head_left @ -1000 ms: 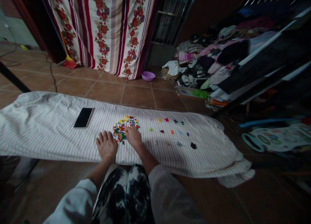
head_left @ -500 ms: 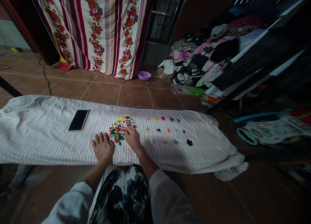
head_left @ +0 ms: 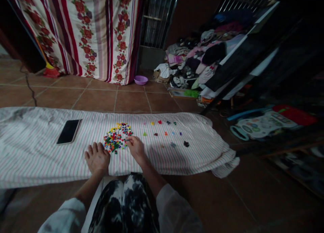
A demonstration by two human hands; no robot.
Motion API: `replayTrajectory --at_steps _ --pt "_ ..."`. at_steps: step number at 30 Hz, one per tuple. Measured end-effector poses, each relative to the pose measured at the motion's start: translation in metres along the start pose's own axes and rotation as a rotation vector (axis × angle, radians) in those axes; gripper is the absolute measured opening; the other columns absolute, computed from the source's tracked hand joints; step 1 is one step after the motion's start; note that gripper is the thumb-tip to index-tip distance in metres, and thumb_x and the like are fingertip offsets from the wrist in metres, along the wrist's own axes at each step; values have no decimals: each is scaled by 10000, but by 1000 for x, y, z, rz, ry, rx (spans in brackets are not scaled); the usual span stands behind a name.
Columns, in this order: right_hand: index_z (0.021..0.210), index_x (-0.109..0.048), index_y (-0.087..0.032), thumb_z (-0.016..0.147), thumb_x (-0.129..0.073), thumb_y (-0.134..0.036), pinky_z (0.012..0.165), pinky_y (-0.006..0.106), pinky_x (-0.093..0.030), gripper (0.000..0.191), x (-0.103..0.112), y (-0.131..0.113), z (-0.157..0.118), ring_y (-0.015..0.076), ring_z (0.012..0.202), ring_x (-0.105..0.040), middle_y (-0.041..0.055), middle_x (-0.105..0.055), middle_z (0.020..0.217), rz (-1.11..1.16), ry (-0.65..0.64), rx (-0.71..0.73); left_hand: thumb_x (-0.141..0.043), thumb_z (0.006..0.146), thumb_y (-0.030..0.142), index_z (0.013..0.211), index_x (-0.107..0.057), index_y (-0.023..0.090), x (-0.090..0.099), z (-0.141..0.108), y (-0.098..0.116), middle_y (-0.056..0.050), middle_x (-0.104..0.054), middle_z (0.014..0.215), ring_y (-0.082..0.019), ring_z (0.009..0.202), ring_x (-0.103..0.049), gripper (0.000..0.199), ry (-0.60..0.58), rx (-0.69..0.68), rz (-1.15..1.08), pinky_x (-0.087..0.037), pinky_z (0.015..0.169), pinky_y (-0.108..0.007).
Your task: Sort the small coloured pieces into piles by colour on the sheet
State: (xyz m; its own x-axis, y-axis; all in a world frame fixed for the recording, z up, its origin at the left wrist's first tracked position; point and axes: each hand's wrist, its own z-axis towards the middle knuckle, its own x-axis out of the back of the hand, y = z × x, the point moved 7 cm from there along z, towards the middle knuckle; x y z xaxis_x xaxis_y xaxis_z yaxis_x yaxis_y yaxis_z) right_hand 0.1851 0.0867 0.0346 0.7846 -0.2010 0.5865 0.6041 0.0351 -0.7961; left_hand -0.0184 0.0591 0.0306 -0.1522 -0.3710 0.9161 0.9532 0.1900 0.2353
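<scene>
A pile of small multicoloured pieces (head_left: 115, 138) lies on the striped cloth (head_left: 192, 162). My left hand (head_left: 97, 158) rests flat on the cloth at the pile's lower left, fingers spread and holding nothing. At the pile's right edge is my right hand (head_left: 135, 147), its thumb and forefinger pinched together; whatever is between the tips is too small to name. Right of it, small single-colour clusters form rows, among them a red one (head_left: 159, 122), an orange one (head_left: 166, 133) and a black one (head_left: 186, 144).
A dark-screened phone (head_left: 68, 132) lies on the cloth at the left. Beyond the cloth, a purple basin (head_left: 140, 80) stands on the tiled floor near a floral curtain (head_left: 87, 34). Heaped clothes (head_left: 192, 62) are at the back right, with a toy panel (head_left: 258, 125) nearer.
The view has turned to the right, shifting the scene left. My right hand has moved from the middle of the pile to its right edge, still pinched. My left hand stays flat beside it.
</scene>
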Motion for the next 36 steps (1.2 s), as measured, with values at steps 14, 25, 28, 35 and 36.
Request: replayTrajectory --at_steps 14,25,28,35,36 --pt "941 -651 -237 808 -540 -230 786 253 -505 173 41 33 -12 135 823 -664 1 -709 890 91 92 -75 -338 844 274 1241 -541 136 2 -1 2 -166 -504 1355 -326 1333 -344 466 -8 5 15 -261 1076 -516" --pt "918 -637 -234 802 -533 -289 792 283 -534 165 58 55 -13 165 840 -690 22 -726 884 179 183 -68 -290 878 286 1242 -532 127 -2 -1 0 -152 -495 1363 -316 1322 -345 465 -17 -4 64 -256 1075 -496" --pt "917 -640 -212 790 -529 -297 803 297 -535 189 70 64 -14 178 855 -690 46 -726 908 173 216 -109 -288 881 289 1244 -530 128 -1 -1 0 -148 -500 1358 -315 1316 -348 465 -14 -1 66 -254 1073 -493" --pt "977 -666 -167 782 -512 -348 826 345 -530 308 116 98 -29 207 873 -674 101 -719 963 112 367 -132 -286 877 286 1215 -537 133 4 -1 4 -148 -510 1336 -310 1314 -343 448 -19 -15 74 -264 1060 -487" --pt "975 -667 -162 782 -509 -358 820 347 -530 316 122 105 -32 209 872 -671 108 -718 963 105 389 -131 -282 878 288 1209 -538 134 5 -1 4 -148 -511 1333 -312 1313 -345 445 -19 -17 76 -268 1055 -486"
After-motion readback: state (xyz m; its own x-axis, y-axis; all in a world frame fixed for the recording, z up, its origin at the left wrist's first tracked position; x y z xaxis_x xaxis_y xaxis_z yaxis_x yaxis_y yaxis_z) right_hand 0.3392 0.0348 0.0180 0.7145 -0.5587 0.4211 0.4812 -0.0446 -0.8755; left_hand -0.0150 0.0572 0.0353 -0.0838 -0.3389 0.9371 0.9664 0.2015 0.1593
